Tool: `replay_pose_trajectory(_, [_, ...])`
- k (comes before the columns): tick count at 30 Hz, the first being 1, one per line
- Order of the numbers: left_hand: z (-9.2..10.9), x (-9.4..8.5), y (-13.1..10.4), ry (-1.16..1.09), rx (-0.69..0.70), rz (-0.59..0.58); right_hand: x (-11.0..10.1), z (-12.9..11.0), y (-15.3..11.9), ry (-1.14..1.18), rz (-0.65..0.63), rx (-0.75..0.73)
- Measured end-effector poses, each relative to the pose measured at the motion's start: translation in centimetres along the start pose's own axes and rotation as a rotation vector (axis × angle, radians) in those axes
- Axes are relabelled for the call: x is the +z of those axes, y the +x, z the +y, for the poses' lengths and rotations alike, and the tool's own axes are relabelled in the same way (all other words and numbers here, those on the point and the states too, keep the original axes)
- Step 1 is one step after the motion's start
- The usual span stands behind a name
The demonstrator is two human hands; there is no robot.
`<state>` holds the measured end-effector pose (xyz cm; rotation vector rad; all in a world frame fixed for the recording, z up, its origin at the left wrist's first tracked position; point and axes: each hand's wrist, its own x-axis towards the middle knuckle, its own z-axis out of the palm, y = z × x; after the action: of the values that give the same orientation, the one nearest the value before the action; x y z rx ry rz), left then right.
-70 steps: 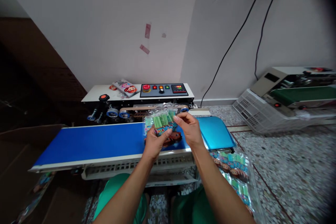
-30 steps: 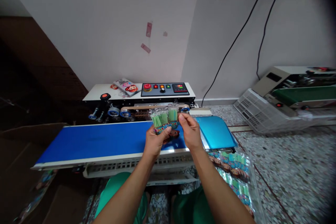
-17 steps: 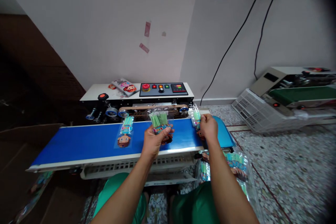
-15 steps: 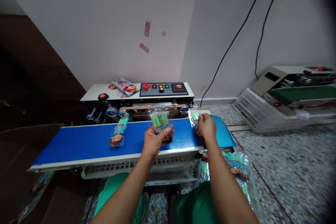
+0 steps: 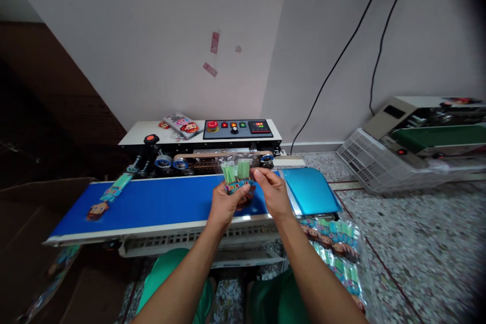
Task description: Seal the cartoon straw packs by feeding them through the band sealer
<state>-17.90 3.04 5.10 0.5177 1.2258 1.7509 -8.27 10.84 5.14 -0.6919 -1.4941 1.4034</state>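
One packet (image 5: 115,189) has moved leftward, likely nearly done; left hand (image 5: 225,203) grips others (image 5: 239,183), right hand (image 5: 274,192) is pinched narrow, its hold unclear.

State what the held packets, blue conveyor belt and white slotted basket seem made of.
Held packets: probably plastic film; clear, glossy edges. Blue conveyor belt: perhaps PVC or rubber; smooth, slight sheen. White slotted basket: likely moulded plastic; satin, regular slots.
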Motion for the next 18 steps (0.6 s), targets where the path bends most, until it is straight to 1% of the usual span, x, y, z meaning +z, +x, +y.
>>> replay_pose_trajectory(2, [0.0, -0.1, 0.0, -0.004, 0.002, -0.003, -0.6, 0.2, 0.3, 0.016, 0.170, -0.056])
replay_pose_trajectory(4, [0.2, -0.2, 0.0, -0.020, 0.001, 0.008, -2.4, 0.6, 1.1, -0.046, 0.328, -0.098])
replay_pose_trajectory(6, [0.6, -0.2, 0.0, -0.024, -0.005, 0.027, -5.2, 1.0, 1.9, -0.240, 0.438, -0.100])
replay_pose_trajectory(8, [0.9, -0.1, -0.1, -0.016, -0.012, 0.043, -8.0, 1.5, 2.6, -0.541, 0.493, -0.060])
replay_pose_trajectory(10, [1.2, 0.1, -0.3, -0.013, -0.018, 0.047, -10.1, 2.1, 3.1, -0.836, 0.502, 0.013])
replay_pose_trajectory(12, [1.2, 0.3, -0.4, -0.014, -0.028, 0.039, -10.9, 2.7, 3.4, -1.062, 0.453, 0.119])
replay_pose_trajectory(13, [1.2, 0.3, -0.5, -0.018, -0.032, 0.036, -10.9, 2.9, 3.6, -1.142, 0.416, 0.180])
replay_pose_trajectory(15, [1.1, 0.4, -0.6, -0.022, -0.039, 0.031, -10.2, 3.2, 3.9, -1.246, 0.354, 0.281])
replay_pose_trajectory(17, [0.9, 0.5, -0.6, -0.019, -0.043, 0.024, -9.1, 3.4, 4.3, -1.280, 0.295, 0.322])
replay_pose_trajectory(18, [0.8, 0.5, -0.5, -0.013, -0.044, 0.022, -8.4, 3.5, 4.4, -1.276, 0.263, 0.311])
